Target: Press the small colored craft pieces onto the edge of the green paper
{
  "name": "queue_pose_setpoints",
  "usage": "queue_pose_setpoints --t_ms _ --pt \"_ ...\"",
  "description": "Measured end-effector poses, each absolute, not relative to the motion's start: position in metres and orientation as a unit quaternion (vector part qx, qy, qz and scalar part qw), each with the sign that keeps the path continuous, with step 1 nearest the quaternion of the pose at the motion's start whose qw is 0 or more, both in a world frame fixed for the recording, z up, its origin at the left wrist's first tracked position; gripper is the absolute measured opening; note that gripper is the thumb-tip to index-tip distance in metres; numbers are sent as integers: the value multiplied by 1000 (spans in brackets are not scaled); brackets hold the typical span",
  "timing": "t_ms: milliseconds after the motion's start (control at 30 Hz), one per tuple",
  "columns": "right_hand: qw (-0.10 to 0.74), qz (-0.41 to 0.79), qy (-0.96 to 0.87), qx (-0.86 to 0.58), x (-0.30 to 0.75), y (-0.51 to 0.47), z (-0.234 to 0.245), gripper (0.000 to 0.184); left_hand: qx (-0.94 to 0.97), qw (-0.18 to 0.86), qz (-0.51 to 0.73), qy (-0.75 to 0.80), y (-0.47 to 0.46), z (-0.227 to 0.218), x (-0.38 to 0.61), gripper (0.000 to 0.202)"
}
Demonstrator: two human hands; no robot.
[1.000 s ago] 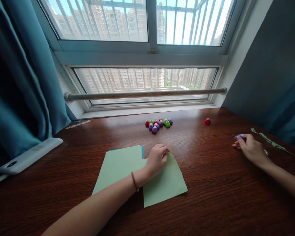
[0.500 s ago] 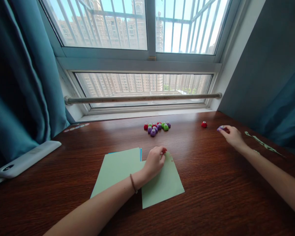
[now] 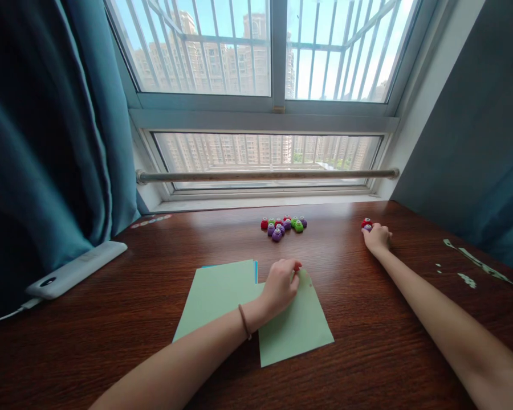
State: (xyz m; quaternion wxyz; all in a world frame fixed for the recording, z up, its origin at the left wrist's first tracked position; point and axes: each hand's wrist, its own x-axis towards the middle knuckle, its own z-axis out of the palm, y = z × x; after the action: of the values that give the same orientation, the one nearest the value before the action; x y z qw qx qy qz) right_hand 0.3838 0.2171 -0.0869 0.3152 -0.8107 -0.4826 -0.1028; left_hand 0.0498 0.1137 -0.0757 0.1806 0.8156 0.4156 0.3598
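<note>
My left hand [image 3: 281, 286] rests curled on a light green paper sheet [image 3: 297, 330], its fingertips pinching the sheet's far edge. A second green sheet [image 3: 216, 290] lies beside it over a blue one [image 3: 255, 270]. My right hand [image 3: 377, 237] reaches far across the wooden table [image 3: 367, 341], fingers closed on a small purple punch [image 3: 367, 228] set right beside a lone red punch [image 3: 366, 222]. A cluster of several small red, green and purple punches [image 3: 283, 226] sits near the window.
A white device with a cable [image 3: 74, 269] lies at the left by the teal curtain [image 3: 47, 142]. Green paper scraps [image 3: 474, 263] litter the right side. A metal rail [image 3: 265, 175] runs along the window sill.
My right hand carried the purple punch from the right side of the table leftward and away, up to the lone red punch. My left hand stayed on the green paper.
</note>
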Motion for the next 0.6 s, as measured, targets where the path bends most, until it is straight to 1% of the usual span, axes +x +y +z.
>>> queue_pose_setpoints --t_ms 67,100,133,233,333,433,600 --pt "324 -130 -482 -803 368 216 -83 46 816 180 358 416 113 -75 50 23" --pt "325 -138 -502 -789 358 217 -81 48 816 180 358 417 113 -74 50 23" --pt "322 -140 -535 -768 346 217 -80 47 816 181 357 417 113 -74 50 23" --pt "288 -114 -671 -674 303 222 -77 35 817 185 353 417 113 -74 51 22" --pt "253 -89 -765 -586 262 228 -77 36 820 191 349 413 112 -74 51 23" --pt "243 -79 -790 -557 231 233 -81 39 823 191 345 408 112 -74 50 24" --pt "262 -48 -777 -570 212 238 -86 28 831 181 328 411 111 -72 49 26"
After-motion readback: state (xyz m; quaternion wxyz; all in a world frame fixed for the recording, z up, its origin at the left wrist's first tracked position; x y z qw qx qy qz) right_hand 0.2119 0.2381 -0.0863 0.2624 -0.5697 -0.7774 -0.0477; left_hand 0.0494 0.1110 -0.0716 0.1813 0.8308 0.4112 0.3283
